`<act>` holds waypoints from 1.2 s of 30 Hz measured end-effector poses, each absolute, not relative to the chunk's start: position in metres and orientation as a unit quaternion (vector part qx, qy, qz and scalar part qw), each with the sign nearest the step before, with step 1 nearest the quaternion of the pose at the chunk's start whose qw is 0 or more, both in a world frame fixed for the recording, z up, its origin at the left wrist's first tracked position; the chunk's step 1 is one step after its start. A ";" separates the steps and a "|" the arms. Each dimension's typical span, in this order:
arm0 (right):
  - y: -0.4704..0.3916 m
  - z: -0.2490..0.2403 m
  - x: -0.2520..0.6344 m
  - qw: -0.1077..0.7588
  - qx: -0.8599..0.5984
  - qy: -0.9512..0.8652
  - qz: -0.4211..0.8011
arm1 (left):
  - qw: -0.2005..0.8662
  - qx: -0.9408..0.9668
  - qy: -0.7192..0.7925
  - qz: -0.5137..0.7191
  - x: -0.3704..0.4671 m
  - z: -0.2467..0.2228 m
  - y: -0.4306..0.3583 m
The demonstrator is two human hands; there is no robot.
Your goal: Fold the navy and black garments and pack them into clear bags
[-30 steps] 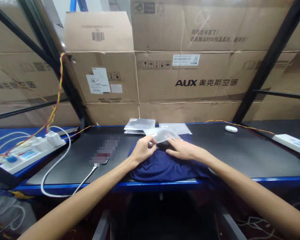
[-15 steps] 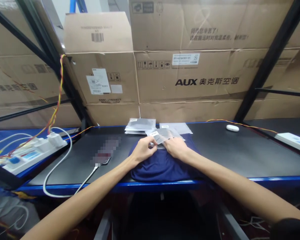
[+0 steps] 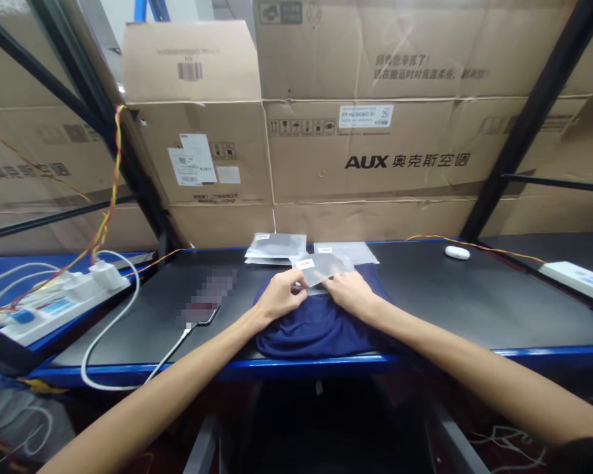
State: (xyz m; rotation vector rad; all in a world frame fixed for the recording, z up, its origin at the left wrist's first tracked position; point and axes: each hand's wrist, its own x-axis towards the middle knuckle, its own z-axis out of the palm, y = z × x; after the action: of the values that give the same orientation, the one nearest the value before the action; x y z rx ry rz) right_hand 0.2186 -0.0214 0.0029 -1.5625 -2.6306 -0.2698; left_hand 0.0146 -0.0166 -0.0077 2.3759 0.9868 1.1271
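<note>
Here's the rumpled navy-blue cloth (image 3: 321, 336), and above its far part sits the thin, frosted, see-through plastic sleeve (image 3: 335, 264) with a white label in its upper left corner. Left hand (image 3: 282, 294): thumb and forefinger pinching the sleeve's near left edge, low over the cloth. Right hand (image 3: 350, 291): fingers bent, tips up against the sleeve's near right side; whether they're under the film, inside it or gripping it, I can't tell. The key relation: the sleeve lies just ahead of and between both hands, long axis appearing to run left to right over the cloth, neither hand clearly nearer. Past the cloth's far left corner, a stack of frosted sleeves (image 3: 279, 246); at its far right, a flat, pale translucent pouch (image 3: 360, 253). Well right of the cloth, a small, white, rounded case (image 3: 457, 253).
</note>
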 end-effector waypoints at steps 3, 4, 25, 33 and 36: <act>-0.021 0.006 0.215 0.023 -0.517 -0.848 -0.113 | 0.158 0.835 0.347 0.397 0.015 -0.007 -0.017; -0.023 0.006 0.217 0.029 -0.509 -0.852 -0.115 | 0.148 0.836 0.349 0.397 0.015 -0.008 -0.016; -0.013 -0.006 0.327 0.173 -0.342 -0.918 -0.106 | 0.015 0.889 0.397 0.228 -0.002 -0.018 0.000; -0.007 -0.002 0.324 0.126 -0.308 -0.938 -0.097 | 0.057 0.872 0.406 0.267 -0.005 -0.009 -0.001; -0.006 -0.001 0.327 0.133 -0.303 -0.939 -0.096 | 0.079 0.857 0.418 0.291 -0.004 -0.003 0.000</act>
State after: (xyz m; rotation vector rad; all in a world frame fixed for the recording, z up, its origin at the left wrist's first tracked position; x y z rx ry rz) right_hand 0.3271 -0.0062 -0.0007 -0.8782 -2.7234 -0.2771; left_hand -0.0045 -0.0004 -0.0033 2.5640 1.2523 0.8723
